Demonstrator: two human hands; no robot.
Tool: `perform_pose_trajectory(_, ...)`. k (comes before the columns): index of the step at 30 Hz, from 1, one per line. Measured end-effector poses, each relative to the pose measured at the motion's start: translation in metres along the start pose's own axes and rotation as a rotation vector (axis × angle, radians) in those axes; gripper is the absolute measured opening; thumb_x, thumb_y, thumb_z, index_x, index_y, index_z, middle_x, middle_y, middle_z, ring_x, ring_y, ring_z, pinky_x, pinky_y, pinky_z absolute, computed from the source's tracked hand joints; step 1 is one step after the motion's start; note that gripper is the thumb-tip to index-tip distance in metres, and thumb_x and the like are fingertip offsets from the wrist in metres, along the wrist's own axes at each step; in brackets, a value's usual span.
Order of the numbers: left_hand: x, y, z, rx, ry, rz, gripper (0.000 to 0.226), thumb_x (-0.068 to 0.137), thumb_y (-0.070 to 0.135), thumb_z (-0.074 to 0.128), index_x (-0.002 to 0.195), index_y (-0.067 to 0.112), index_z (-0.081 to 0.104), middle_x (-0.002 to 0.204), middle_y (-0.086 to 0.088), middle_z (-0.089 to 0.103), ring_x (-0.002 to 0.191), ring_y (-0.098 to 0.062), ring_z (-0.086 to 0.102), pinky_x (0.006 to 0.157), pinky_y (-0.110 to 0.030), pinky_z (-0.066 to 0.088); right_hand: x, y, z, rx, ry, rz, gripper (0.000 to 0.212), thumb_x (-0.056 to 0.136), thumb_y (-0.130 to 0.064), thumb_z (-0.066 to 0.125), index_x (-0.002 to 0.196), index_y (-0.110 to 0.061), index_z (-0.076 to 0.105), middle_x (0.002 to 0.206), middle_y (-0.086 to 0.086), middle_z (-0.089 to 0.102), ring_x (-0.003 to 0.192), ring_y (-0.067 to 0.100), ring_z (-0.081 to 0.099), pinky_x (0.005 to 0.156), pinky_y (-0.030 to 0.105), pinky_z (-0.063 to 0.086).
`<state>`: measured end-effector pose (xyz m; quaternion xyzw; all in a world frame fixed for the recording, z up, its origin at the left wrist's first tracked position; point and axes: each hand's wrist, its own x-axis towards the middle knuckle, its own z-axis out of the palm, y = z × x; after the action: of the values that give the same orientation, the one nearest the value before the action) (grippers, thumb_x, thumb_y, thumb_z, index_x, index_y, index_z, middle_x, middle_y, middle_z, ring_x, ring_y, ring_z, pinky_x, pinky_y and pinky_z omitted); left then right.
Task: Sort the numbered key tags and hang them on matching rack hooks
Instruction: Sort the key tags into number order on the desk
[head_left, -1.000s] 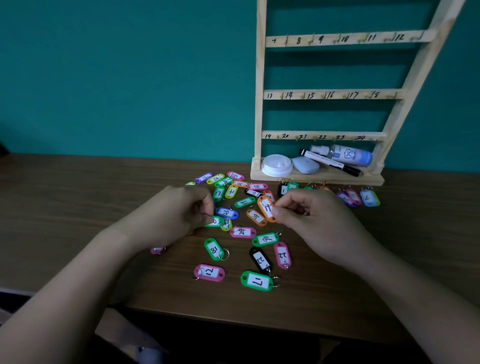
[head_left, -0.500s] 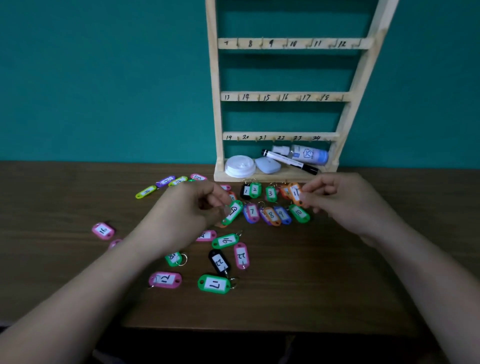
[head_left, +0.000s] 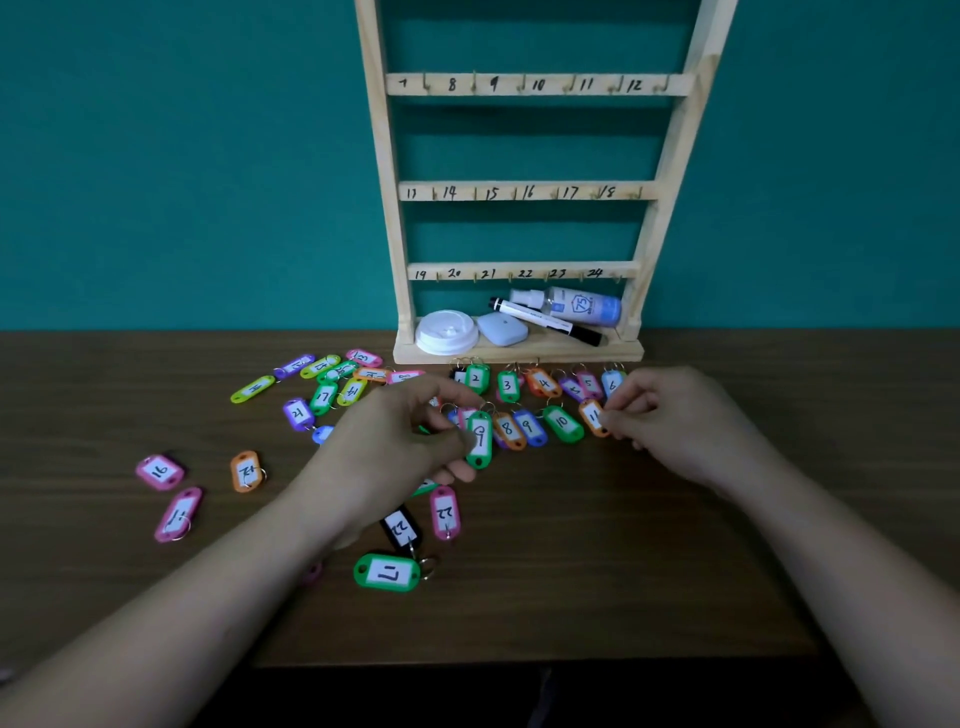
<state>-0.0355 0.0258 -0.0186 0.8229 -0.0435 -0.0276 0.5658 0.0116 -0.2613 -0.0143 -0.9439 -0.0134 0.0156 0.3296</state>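
Right fingers (head_left: 621, 422) pinch orange tag 11's (head_left: 592, 415) edge.

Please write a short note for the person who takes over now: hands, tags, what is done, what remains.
Left hand holds a green tag.
Right hand pinches orange tag 11, beside tag 10.
Done: tags laid in two numbered rows before the wooden rack.
Left to do: sort the loose tags on the left; hang all, no visible hook holds a tag.

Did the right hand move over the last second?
Yes. The right hand, pinching an orange tag, went rightward, from under the rack's left post to near its right post.
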Motion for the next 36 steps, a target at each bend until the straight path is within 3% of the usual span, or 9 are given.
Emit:
perform_pose_trajectory(6, 0.001, 0.001, 0.004, -0.036, -0.001, -0.003, 0.021, 0.096, 0.005, 0.074, 0.106, 0.023, 0.078, 0.087, -0.015, 0.073, 0.077, -0.029, 0.080, 0.073, -0.040, 0.062, -0.010, -0.014, 0.007, -0.040, 0.088, -0.088, 0.002, 0.098, -0.034, 0.073, 0.097, -0.034, 0.072, 0.092, -0.014, 0.069, 0.084, -0.001, 0.063, 0.064, 0.021, 0.042)
perform_pose_trajectory(10, 0.000, 0.004, 0.004, -0.035, 0.012, -0.004, 0.013, 0.097, 0.008, 0.074, 0.105, 0.018, 0.075, 0.083, -0.015, 0.076, 0.075, -0.030, 0.079, 0.072, -0.043, 0.063, -0.029, -0.040, 0.029, 0.116, 0.046, -0.277, 0.013, 0.099, -0.043, 0.070, 0.092, -0.033, 0.074, 0.085, -0.015, 0.072, 0.083, -0.002, 0.066, 0.072, 0.025, 0.052)
perform_pose_trajectory(14, -0.002, 0.007, 0.005, -0.028, 0.016, 0.012, 0.010, 0.096, 0.012, 0.076, 0.104, 0.016, 0.072, 0.080, -0.012, 0.078, 0.075, -0.028, 0.079, 0.073, -0.045, 0.063, -0.039, -0.055, 0.044, 0.253, -0.057, -0.371, 0.010, 0.098, -0.035, 0.073, 0.091, -0.030, 0.076, 0.083, -0.014, 0.075, 0.080, 0.002, 0.070, 0.076, 0.030, 0.058)
perform_pose_trajectory(21, -0.003, 0.006, 0.001, 0.042, -0.003, 0.037, 0.012, 0.095, 0.019, 0.078, 0.105, 0.020, 0.072, 0.080, -0.006, 0.080, 0.079, -0.022, 0.079, 0.082, -0.050, 0.064, -0.029, -0.056, 0.045, 0.274, -0.107, -0.308, 0.003, 0.094, -0.026, 0.079, 0.093, -0.028, 0.078, 0.086, -0.014, 0.076, 0.080, -0.001, 0.070, 0.075, 0.024, 0.056)
perform_pose_trajectory(23, -0.001, 0.003, -0.002, 0.145, 0.005, 0.074, 0.011, 0.095, 0.027, 0.079, 0.104, 0.027, 0.073, 0.081, 0.001, 0.080, 0.080, -0.016, 0.078, 0.085, -0.047, 0.063, -0.023, -0.053, 0.041, 0.215, -0.078, -0.276, 0.003, 0.094, -0.028, 0.079, 0.093, -0.030, 0.078, 0.087, -0.013, 0.076, 0.085, -0.003, 0.069, 0.077, 0.025, 0.057)
perform_pose_trajectory(27, 0.001, -0.001, -0.011, 0.263, 0.050, 0.113, 0.006, 0.094, 0.035, 0.078, 0.098, 0.032, 0.073, 0.079, 0.007, 0.078, 0.077, -0.013, 0.074, 0.082, -0.044, 0.060, -0.010, -0.046, 0.033, 0.048, 0.001, -0.182, 0.005, 0.097, -0.031, 0.075, 0.094, -0.034, 0.076, 0.093, -0.017, 0.072, 0.087, -0.004, 0.065, 0.066, 0.017, 0.045)
perform_pose_trajectory(32, 0.002, -0.002, -0.020, 0.330, 0.094, 0.105, 0.005, 0.091, 0.033, 0.080, 0.091, 0.035, 0.075, 0.084, 0.011, 0.073, 0.076, -0.004, 0.068, 0.075, -0.032, 0.055, -0.002, -0.046, 0.041, -0.065, 0.067, -0.141, 0.006, 0.099, -0.030, 0.072, 0.099, -0.031, 0.077, 0.089, -0.017, 0.068, 0.082, -0.005, 0.062, 0.061, 0.015, 0.041)
perform_pose_trajectory(36, 0.002, -0.002, -0.028, 0.374, 0.103, 0.112, 0.007, 0.091, 0.029, 0.080, 0.089, 0.034, 0.075, 0.083, 0.011, 0.075, 0.079, -0.002, 0.068, 0.073, -0.020, 0.051, 0.000, -0.046, 0.047, -0.125, 0.100, -0.171, 0.006, 0.099, -0.029, 0.071, 0.100, -0.030, 0.077, 0.093, -0.015, 0.070, 0.086, -0.001, 0.064, 0.069, 0.020, 0.051)
